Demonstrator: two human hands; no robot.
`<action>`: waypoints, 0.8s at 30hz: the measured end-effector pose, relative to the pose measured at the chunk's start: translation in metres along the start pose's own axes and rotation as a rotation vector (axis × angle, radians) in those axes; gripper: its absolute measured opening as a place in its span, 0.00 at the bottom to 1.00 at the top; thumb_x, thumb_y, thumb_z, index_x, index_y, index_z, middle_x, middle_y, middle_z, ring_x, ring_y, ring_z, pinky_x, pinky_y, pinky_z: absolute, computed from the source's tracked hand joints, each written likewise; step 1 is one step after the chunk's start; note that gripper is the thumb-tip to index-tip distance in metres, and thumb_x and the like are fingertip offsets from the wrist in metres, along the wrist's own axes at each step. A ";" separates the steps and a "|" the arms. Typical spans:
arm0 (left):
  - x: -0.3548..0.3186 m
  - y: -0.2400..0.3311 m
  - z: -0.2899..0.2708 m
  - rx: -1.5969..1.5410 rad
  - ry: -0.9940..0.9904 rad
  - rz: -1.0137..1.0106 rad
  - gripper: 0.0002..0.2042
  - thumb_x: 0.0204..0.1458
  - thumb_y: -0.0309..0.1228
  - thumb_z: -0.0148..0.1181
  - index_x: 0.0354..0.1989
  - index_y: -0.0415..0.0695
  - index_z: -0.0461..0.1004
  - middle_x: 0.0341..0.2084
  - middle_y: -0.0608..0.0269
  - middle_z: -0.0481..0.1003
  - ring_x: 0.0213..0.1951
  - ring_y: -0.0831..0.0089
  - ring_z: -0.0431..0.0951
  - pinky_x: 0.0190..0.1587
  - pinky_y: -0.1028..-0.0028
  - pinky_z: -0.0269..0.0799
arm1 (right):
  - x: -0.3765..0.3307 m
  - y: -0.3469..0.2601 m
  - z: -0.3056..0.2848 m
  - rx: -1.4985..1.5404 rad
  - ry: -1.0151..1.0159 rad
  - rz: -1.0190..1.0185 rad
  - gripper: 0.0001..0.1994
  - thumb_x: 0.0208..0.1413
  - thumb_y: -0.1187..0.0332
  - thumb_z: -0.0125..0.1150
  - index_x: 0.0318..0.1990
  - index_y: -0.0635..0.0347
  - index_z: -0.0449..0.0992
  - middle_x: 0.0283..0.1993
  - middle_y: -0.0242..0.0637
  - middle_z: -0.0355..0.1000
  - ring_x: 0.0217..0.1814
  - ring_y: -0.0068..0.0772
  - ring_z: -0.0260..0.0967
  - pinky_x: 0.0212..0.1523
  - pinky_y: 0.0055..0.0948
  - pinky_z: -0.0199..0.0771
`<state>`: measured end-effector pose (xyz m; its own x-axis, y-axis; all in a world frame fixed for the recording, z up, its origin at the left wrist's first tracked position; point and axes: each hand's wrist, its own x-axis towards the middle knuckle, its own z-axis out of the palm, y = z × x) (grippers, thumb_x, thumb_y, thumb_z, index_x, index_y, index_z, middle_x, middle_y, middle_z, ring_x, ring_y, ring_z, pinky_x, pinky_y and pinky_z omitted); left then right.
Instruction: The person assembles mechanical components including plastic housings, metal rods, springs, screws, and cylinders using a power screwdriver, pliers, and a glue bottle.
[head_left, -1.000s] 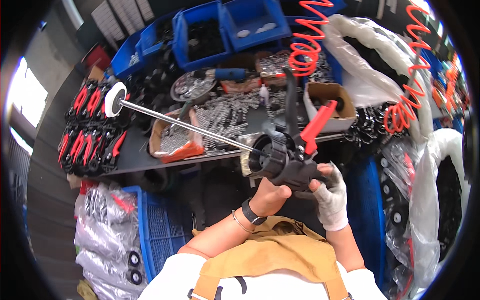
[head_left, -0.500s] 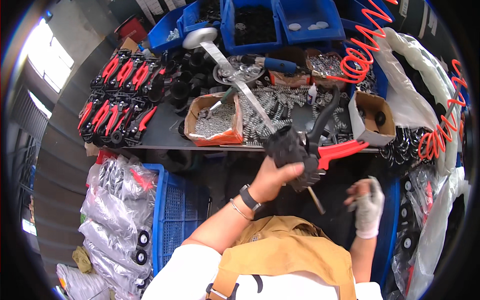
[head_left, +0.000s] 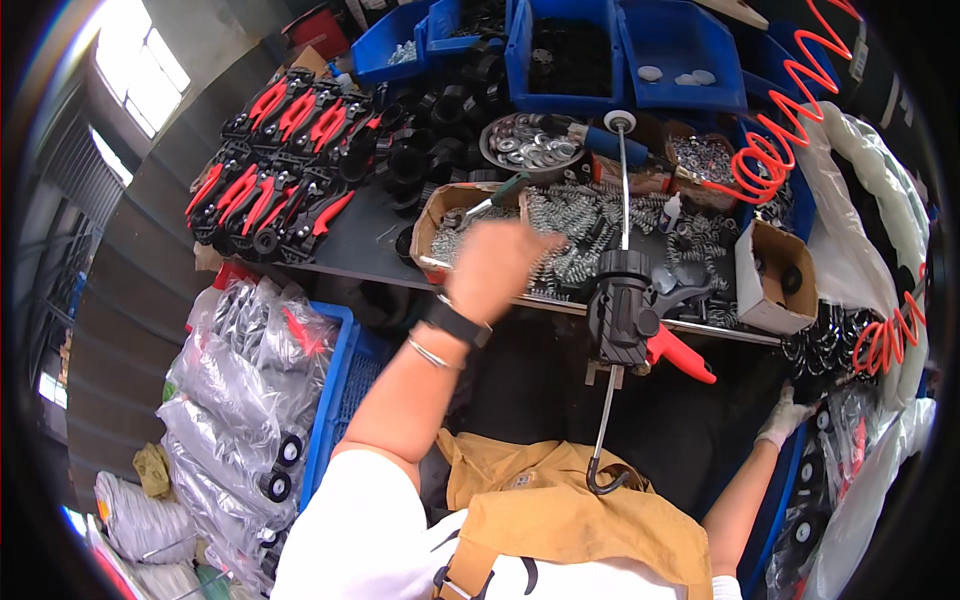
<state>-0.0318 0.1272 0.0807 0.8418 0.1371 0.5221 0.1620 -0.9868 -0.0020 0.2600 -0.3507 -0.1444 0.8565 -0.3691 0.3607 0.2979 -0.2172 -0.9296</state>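
Note:
A caulking-gun handle [head_left: 623, 315] with a black body and red grip stands at the table's front edge, neither hand on it. A metal rod [head_left: 606, 415] runs through it, with a black hook at its near end and a white disc [head_left: 620, 122] at its far end. My bare left hand [head_left: 500, 262] hovers at the cardboard box of small metal pins [head_left: 440, 232]. Its thumb sticks out to the right; the other fingers are blurred and partly hidden. Low at the right, my gloved right hand [head_left: 785, 415] reaches toward black hooked parts [head_left: 825, 345], fingers apart, tips partly hidden.
Springs [head_left: 575, 235] lie heaped mid-table beside a bowl of washers [head_left: 530, 142]. Black-and-red handles [head_left: 265, 190] are stacked at left; blue bins [head_left: 680, 60] line the back. A red coiled hose [head_left: 770, 165] hangs at right. Bagged parts [head_left: 240, 390] sit beside a blue crate [head_left: 350, 375].
My left hand has let go of the caulking-gun handle and moved left to the pin box. The rod now runs through the handle toward me. My right hand has moved right and slightly down.

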 end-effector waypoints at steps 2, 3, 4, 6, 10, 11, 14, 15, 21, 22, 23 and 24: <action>0.000 -0.049 -0.018 -0.180 -0.224 -0.471 0.09 0.46 0.35 0.62 0.31 0.44 0.82 0.25 0.55 0.79 0.32 0.60 0.79 0.37 0.65 0.73 | -0.005 -0.021 0.020 -0.175 0.070 0.020 0.43 0.44 0.78 0.67 0.67 0.68 0.48 0.65 0.50 0.53 0.62 0.43 0.57 0.65 0.39 0.58; -0.007 -0.079 -0.006 -0.172 -0.407 -0.389 0.08 0.43 0.33 0.64 0.29 0.43 0.82 0.28 0.54 0.80 0.34 0.62 0.80 0.40 0.64 0.73 | 0.002 -0.017 0.025 -0.305 0.157 0.046 0.42 0.43 0.78 0.67 0.66 0.69 0.49 0.65 0.51 0.54 0.61 0.44 0.59 0.64 0.39 0.60; -0.012 -0.096 0.007 -0.182 -0.566 -0.227 0.09 0.41 0.33 0.65 0.30 0.42 0.82 0.27 0.54 0.80 0.33 0.60 0.80 0.40 0.63 0.73 | 0.005 -0.015 0.030 -0.438 0.246 0.073 0.41 0.43 0.78 0.67 0.65 0.70 0.50 0.64 0.53 0.55 0.59 0.45 0.60 0.62 0.39 0.62; -0.010 -0.103 0.013 -0.302 -0.715 -0.281 0.10 0.41 0.33 0.65 0.30 0.42 0.82 0.27 0.53 0.80 0.33 0.59 0.80 0.40 0.65 0.73 | -0.005 -0.021 0.024 -0.321 0.240 0.070 0.35 0.47 0.77 0.65 0.63 0.72 0.54 0.63 0.51 0.59 0.61 0.46 0.59 0.62 0.38 0.63; -0.016 -0.096 -0.006 -0.332 -0.527 -0.354 0.09 0.44 0.33 0.63 0.28 0.39 0.80 0.23 0.54 0.79 0.30 0.63 0.79 0.35 0.68 0.73 | -0.055 -0.073 -0.021 -0.044 -0.042 0.269 0.36 0.53 0.66 0.59 0.69 0.43 0.51 0.65 0.38 0.57 0.55 0.38 0.65 0.49 0.34 0.71; -0.019 -0.100 -0.004 -0.382 -0.366 -0.343 0.09 0.51 0.33 0.61 0.32 0.39 0.78 0.24 0.58 0.77 0.25 0.66 0.76 0.28 0.72 0.70 | -0.062 -0.088 -0.040 -0.051 -0.113 0.358 0.36 0.53 0.66 0.59 0.69 0.43 0.51 0.58 0.35 0.61 0.46 0.33 0.66 0.43 0.31 0.71; -0.022 -0.111 -0.001 -1.621 -0.057 -0.891 0.09 0.58 0.34 0.55 0.37 0.40 0.73 0.27 0.62 0.74 0.23 0.71 0.70 0.22 0.78 0.64 | -0.071 -0.086 -0.093 0.164 -0.188 0.496 0.34 0.51 0.66 0.57 0.68 0.45 0.55 0.45 0.28 0.64 0.31 0.20 0.63 0.30 0.22 0.66; -0.018 -0.104 -0.009 -1.965 0.013 -0.930 0.06 0.62 0.31 0.50 0.40 0.42 0.66 0.26 0.65 0.67 0.23 0.76 0.66 0.19 0.83 0.59 | -0.070 -0.094 -0.102 0.281 -0.372 0.340 0.33 0.50 0.64 0.58 0.66 0.51 0.57 0.43 0.27 0.63 0.30 0.19 0.63 0.29 0.19 0.66; -0.013 -0.082 0.003 -2.087 0.445 -1.070 0.06 0.60 0.28 0.52 0.36 0.37 0.70 0.30 0.61 0.72 0.27 0.78 0.71 0.21 0.85 0.62 | -0.093 -0.265 -0.015 0.824 -0.520 0.012 0.36 0.46 0.61 0.61 0.62 0.65 0.54 0.49 0.38 0.57 0.27 0.22 0.60 0.26 0.19 0.60; -0.010 -0.077 0.005 -2.065 0.535 -1.054 0.06 0.60 0.28 0.53 0.35 0.37 0.71 0.30 0.60 0.74 0.28 0.78 0.72 0.22 0.86 0.64 | -0.096 -0.285 0.001 0.960 -0.564 -0.109 0.37 0.45 0.61 0.63 0.61 0.68 0.54 0.48 0.38 0.55 0.26 0.24 0.59 0.26 0.20 0.59; -0.012 -0.073 0.004 -2.068 0.579 -1.033 0.06 0.59 0.27 0.53 0.32 0.37 0.72 0.30 0.60 0.75 0.28 0.79 0.74 0.24 0.85 0.67 | -0.097 -0.298 0.011 1.098 -0.613 -0.232 0.38 0.43 0.61 0.65 0.60 0.70 0.54 0.48 0.39 0.53 0.26 0.26 0.59 0.25 0.21 0.58; -0.014 -0.065 0.001 -2.068 0.597 -1.035 0.06 0.59 0.27 0.53 0.32 0.37 0.72 0.30 0.60 0.75 0.28 0.79 0.74 0.24 0.85 0.67 | -0.095 -0.305 0.013 1.108 -0.615 -0.217 0.41 0.40 0.61 0.68 0.59 0.74 0.53 0.45 0.39 0.53 0.31 0.27 0.60 0.25 0.21 0.57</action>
<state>-0.0541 0.1889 0.0729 0.6150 0.7809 -0.1100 -0.5679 0.5353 0.6253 0.0938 -0.2376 0.1038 0.7111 0.1188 0.6929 0.3909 0.7524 -0.5301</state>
